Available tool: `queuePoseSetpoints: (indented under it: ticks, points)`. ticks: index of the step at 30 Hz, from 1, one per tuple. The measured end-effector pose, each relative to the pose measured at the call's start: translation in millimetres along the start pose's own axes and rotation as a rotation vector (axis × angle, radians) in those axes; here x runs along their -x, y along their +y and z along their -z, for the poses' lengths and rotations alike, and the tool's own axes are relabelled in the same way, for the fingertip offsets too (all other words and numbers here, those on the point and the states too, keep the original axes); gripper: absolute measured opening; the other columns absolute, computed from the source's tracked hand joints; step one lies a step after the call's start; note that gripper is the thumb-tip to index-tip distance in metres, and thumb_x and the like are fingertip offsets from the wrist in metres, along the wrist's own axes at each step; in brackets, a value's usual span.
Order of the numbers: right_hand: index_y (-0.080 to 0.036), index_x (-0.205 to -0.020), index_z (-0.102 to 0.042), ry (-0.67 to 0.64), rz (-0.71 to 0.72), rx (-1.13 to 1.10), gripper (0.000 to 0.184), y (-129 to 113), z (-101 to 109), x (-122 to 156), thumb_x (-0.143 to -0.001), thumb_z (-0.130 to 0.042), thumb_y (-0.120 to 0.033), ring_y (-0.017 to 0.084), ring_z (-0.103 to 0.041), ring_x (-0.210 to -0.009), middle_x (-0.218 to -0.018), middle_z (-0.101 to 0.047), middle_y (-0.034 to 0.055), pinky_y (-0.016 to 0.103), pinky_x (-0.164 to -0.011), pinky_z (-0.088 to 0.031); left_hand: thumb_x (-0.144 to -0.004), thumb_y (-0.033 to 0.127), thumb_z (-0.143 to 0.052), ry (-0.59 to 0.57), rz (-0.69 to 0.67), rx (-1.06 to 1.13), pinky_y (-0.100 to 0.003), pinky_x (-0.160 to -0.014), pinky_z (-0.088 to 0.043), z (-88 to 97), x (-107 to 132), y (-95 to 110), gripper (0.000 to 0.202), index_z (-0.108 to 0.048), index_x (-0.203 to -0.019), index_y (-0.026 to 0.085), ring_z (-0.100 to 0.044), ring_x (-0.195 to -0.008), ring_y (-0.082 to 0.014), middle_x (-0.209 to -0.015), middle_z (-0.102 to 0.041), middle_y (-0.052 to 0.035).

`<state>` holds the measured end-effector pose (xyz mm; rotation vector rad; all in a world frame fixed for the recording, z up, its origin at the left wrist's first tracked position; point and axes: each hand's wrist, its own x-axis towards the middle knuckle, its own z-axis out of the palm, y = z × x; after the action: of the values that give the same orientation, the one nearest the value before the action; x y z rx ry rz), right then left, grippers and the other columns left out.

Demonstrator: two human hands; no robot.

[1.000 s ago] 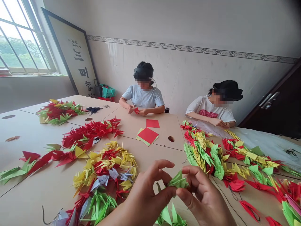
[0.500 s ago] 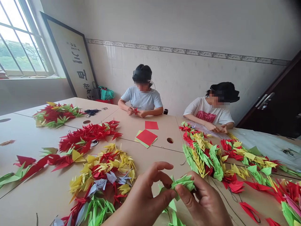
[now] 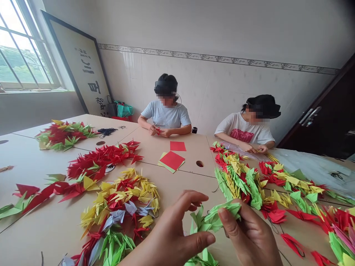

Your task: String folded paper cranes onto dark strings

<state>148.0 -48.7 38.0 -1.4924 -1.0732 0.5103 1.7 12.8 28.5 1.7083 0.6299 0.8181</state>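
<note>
Green folded paper forms the strand (image 3: 220, 218) between the two hands, above the table (image 3: 172, 184). Its upper end sits in the right hand (image 3: 251, 232), pinched between thumb and fingers; from there its long axis slants down and leftward, into the gap of the left hand (image 3: 173, 227). That hand is spread, thumb and fingers parted; whether its thumb brushes the paper I cannot tell. More green paper (image 3: 204, 258) shows below, between the wrists; any join is unclear.
</note>
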Motion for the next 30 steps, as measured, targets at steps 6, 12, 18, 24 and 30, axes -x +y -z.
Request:
queuePoseSetpoints:
  ticks: [6, 12, 18, 24, 30]
  points:
    - [-0.022, -0.056, -0.048, 0.002, -0.004, -0.012, 0.046, 0, 0, 0, -0.079, -0.062, -0.059, 0.012, -0.035, -0.049, -0.051, -0.036, -0.0052, 0.022, -0.045, -0.032, -0.08, 0.038, -0.07, -0.09, 0.08, 0.05, -0.029, -0.082, -0.043, -1.5, -3, 2, 0.034, -0.061, -0.105, 0.017, -0.055, -0.09, -0.0191, -0.097, -0.062, -0.0047]
    - [-0.022, -0.058, -0.052, -0.01, -0.029, -0.002, 0.044, 1, 3, -3, -0.078, -0.062, -0.06, 0.013, -0.036, -0.051, -0.052, -0.039, -0.0042, 0.023, -0.047, -0.033, -0.076, 0.037, -0.073, -0.021, 0.102, 0.091, -0.03, -0.083, -0.042, -1.9, -2, -3, 0.037, -0.06, -0.105, 0.018, -0.053, -0.09, -0.0194, -0.096, -0.06, -0.0046]
    - [-0.022, -0.059, -0.055, 0.025, -0.022, 0.018, 0.045, 2, 5, -4, -0.077, -0.063, -0.062, 0.013, -0.038, -0.051, -0.051, -0.041, -0.0041, 0.023, -0.049, -0.035, -0.076, 0.039, -0.074, -0.045, 0.087, 0.13, -0.03, -0.082, -0.042, -3.1, -5, -3, 0.04, -0.062, -0.108, 0.018, -0.054, -0.092, -0.0203, -0.099, -0.062, -0.006]
    - [-0.022, -0.06, -0.054, 0.029, -0.009, 0.05, 0.043, 2, 9, -5, -0.08, -0.061, -0.059, 0.014, -0.039, -0.052, -0.053, -0.042, -0.0037, 0.023, -0.05, -0.035, -0.073, 0.033, -0.08, -0.08, 0.127, 0.306, -0.027, -0.081, -0.044, -4.7, -2, -5, 0.04, -0.064, -0.107, 0.021, -0.053, -0.093, -0.0167, -0.099, -0.059, -0.0025]
    - [-0.022, -0.059, -0.054, 0.053, 0.017, -0.002, 0.041, -1, 8, -5, -0.08, -0.064, -0.055, 0.013, -0.037, -0.05, -0.052, -0.042, -0.0041, 0.023, -0.047, -0.033, -0.071, 0.026, -0.083, -0.102, 0.224, 0.634, -0.019, -0.066, -0.046, -6.8, -3, -9, 0.043, -0.064, -0.11, 0.026, -0.055, -0.073, -0.0057, -0.105, -0.054, 0.0011]
